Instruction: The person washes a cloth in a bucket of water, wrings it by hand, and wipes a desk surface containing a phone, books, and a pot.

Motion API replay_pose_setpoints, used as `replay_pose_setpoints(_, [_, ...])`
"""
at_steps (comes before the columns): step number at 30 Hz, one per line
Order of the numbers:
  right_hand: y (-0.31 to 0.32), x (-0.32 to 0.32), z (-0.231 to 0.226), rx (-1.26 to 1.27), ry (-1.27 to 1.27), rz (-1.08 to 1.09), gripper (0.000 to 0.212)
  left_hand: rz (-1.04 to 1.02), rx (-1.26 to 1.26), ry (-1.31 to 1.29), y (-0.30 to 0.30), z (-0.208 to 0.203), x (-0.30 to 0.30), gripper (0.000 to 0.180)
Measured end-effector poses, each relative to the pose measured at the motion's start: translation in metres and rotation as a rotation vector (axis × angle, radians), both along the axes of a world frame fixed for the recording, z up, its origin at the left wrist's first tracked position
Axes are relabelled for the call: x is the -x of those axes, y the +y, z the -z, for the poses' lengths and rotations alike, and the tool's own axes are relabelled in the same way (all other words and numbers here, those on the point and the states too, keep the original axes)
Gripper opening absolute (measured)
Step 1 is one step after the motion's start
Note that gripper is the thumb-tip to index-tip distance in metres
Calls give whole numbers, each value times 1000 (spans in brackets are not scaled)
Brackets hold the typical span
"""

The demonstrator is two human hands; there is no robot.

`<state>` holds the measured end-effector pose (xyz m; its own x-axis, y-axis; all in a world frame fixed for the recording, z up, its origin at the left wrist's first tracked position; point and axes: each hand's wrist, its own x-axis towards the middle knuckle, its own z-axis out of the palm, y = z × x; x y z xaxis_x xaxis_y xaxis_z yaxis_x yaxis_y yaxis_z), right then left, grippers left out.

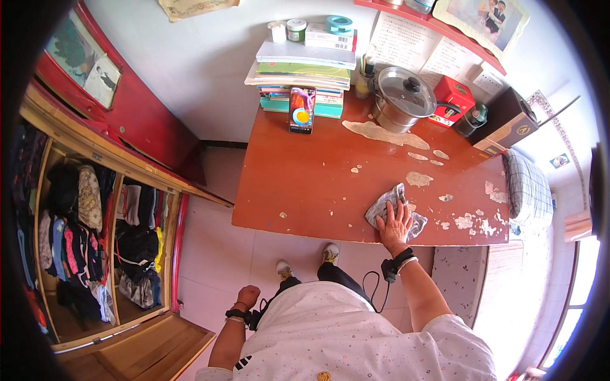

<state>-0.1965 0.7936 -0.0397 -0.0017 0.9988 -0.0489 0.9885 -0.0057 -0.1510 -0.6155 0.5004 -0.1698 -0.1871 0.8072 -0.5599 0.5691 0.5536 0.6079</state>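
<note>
My right hand (pixel 395 225) lies flat on a crumpled grey patterned cloth (pixel 379 207), its fingers stretched and slightly apart. The cloth rests near the front edge of the reddish-brown table (pixel 305 184), showing on both sides of the hand. My left hand (pixel 248 296) hangs low beside my body, away from the table, with its fingers curled into a fist. Nothing shows in that fist. Around both wrists are dark bands, and a black cable (pixel 379 293) loops near the right one.
At the table's back stand a phone (pixel 302 111), stacked books (pixel 304 76), a lidded steel pot (pixel 400 105), a red box (pixel 450 100) and a dark carton (pixel 508 120). Peeled patches mark the tabletop. An open wardrobe (pixel 114 235) with clothes is at left, a checked pillow (pixel 528 187) at right.
</note>
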Motion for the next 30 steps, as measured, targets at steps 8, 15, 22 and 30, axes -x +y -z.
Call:
replay_pose_setpoints(8, [0, -1, 2, -9, -6, -3, 60, -6, 66, -25, 8, -11, -3, 27])
replay_pose_setpoints(15, [0, 2, -3, -2, -9, -1, 59, -1, 76, -15, 3, -10, -2, 28])
replay_pose_setpoints(22, [-1, 2, -4, 32, -14, 17, 60, -29, 101, -15, -2, -9, -5, 28])
replay_pose_setpoints(30, [0, 2, -4, 19, -13, 4, 60, -20, 72, -23, -3, -2, -2, 28])
